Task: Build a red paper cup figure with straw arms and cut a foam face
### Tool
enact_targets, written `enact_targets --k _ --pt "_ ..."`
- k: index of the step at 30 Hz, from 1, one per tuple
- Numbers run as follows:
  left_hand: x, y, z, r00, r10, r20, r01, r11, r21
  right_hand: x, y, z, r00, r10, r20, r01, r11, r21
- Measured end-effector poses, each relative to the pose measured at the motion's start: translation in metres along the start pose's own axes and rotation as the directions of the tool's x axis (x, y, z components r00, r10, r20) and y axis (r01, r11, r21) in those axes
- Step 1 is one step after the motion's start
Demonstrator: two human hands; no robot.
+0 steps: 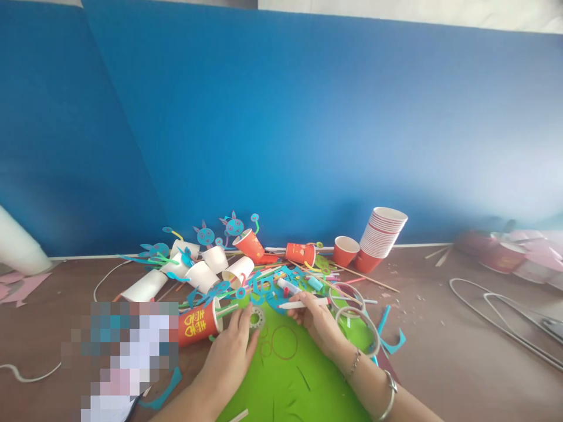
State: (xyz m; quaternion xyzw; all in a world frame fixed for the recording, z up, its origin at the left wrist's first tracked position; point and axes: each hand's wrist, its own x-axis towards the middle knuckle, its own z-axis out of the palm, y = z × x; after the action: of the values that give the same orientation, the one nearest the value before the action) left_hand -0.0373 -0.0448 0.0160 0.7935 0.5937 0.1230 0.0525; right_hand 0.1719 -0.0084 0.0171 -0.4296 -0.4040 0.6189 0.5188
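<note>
My right hand (pixel 317 322) grips a white marker pen (pixel 292 305) with a red end; its tip points left above a green sheet (pixel 308 381). My left hand (pixel 235 346) lies on the sheet's left side, fingers stretched out, beside a small round ring with holes (pixel 257 317), its fingertips at the ring's edge. Thin outlines show on the sheet: one larger circle (pixel 284 343) and smaller curves to its left. Just left of my left hand a red paper cup with yellow print (pixel 196 322) lies on its side, a green strip sticking out.
White and red cups with blue paper animal figures (pixel 205 234) stand and lie at the back left. Blue scraps (pixel 264 285), sticks and a glue stick (pixel 288 286) crowd the sheet's far edge. Tape rings (pixel 358 331) sit right, a cup stack (pixel 382 234) behind. A blue partition (pixel 281 129) closes the back.
</note>
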Motion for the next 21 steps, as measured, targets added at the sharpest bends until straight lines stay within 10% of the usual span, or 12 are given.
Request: enact_targets --k 4,9,18,21 --pt "-0.008 0.008 -0.001 0.991 0.134 -0.012 -0.133 0.989 0.062 0.002 -0.001 0.001 1.000 0.004 0.004 -0.004 0.999 0.045" --pt "-0.014 0.028 -0.005 0.851 0.526 0.005 -0.521 0.845 -0.119 0.000 -0.005 0.003 1.000 0.012 -0.001 -0.012 0.995 0.098" --pt "-0.011 0.030 -0.010 0.880 0.470 0.073 -0.456 0.877 -0.153 -0.026 0.003 0.016 0.988 0.157 0.002 -0.153 0.960 0.236" --pt "-0.012 0.030 -0.012 0.894 0.441 0.076 -0.428 0.893 -0.143 -0.022 0.004 0.005 0.995 0.012 -0.100 -0.007 0.998 0.056"
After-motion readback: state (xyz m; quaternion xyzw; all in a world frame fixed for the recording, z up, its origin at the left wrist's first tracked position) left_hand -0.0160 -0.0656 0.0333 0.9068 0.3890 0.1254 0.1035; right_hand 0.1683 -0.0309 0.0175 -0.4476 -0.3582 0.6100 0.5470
